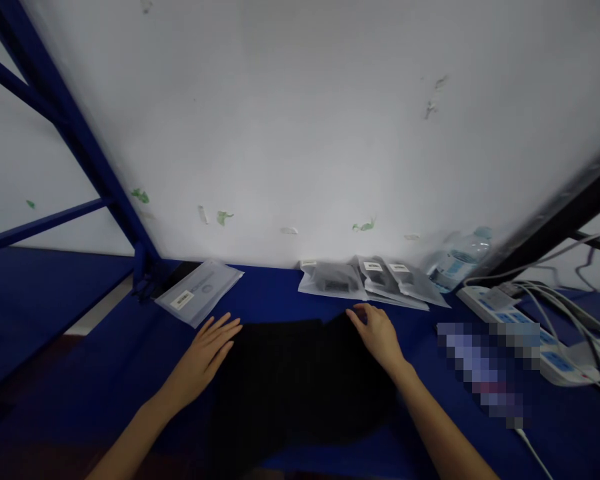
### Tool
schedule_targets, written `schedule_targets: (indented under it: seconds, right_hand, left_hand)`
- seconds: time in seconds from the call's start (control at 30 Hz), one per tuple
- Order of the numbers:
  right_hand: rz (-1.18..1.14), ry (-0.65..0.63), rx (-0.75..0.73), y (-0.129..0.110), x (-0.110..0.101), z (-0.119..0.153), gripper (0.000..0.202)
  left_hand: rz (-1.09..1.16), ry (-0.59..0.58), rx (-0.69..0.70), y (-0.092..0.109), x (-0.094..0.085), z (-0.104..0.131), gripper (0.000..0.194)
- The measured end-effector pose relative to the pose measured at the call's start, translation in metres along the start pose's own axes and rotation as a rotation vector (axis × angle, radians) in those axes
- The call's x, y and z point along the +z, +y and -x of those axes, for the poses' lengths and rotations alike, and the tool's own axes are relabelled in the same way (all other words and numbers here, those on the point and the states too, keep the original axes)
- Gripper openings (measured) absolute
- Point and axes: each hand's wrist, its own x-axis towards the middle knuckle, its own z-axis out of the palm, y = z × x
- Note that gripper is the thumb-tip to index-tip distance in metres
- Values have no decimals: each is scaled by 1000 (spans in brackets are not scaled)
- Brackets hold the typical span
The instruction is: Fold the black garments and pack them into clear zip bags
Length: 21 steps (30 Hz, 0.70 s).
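Observation:
A black piece of cloth (300, 380), perhaps a garment, lies spread on the blue tabletop in front of me. Its details are lost in the dark. My left hand (205, 357) rests at the cloth's upper left corner, fingers stretched out and open. At the upper right corner, my right hand (375, 330) pinches the cloth's edge between thumb and fingers. Beyond my left hand lies a frosted zip bag (200, 290) with a barcode label. Another frosted bag (333, 280) with something dark inside lies just past my right hand.
More labelled frosted bags (405, 280) overlap along the white wall (300, 133). A clear plastic bottle (460, 260) leans there. On the right are a power strip (525, 333) with tangled cables and a blurred-out phone-like device (485, 373). A blue metal frame (90, 153) rises at left.

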Motion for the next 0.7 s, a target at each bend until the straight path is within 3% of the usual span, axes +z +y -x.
schedule_targets:
  seconds: [0.13,0.23,0.33,0.43,0.5,0.6,0.7]
  right_hand:
    - [-61,-67,-3,3,-1,-9,22]
    - [-154,-74,-61,-2,-14,5,20]
    - [-248,-163,-182,-1,-29,31,22]
    - [-184,-313,-284,5,-38,55,34]
    - [-114,-326,-313,8,-42,68,39]
    - [-62,-233,-313,8,-53,86,31]
    - [-28,-219,-310,7,-66,112,21]
  left_hand:
    - [-53,-123,41,0,9,-3,45]
    - [-78,-157,51,-5,13,0,45]
    - [-103,-123,55,-6,12,3,46]
    - [-115,-58,86,6,8,11,50]
    - [-98,-63,128,21,4,22,53]
    - [-75,-147,208,44,2,50,59]
    - [-95,-180,280,54,8,81,76]
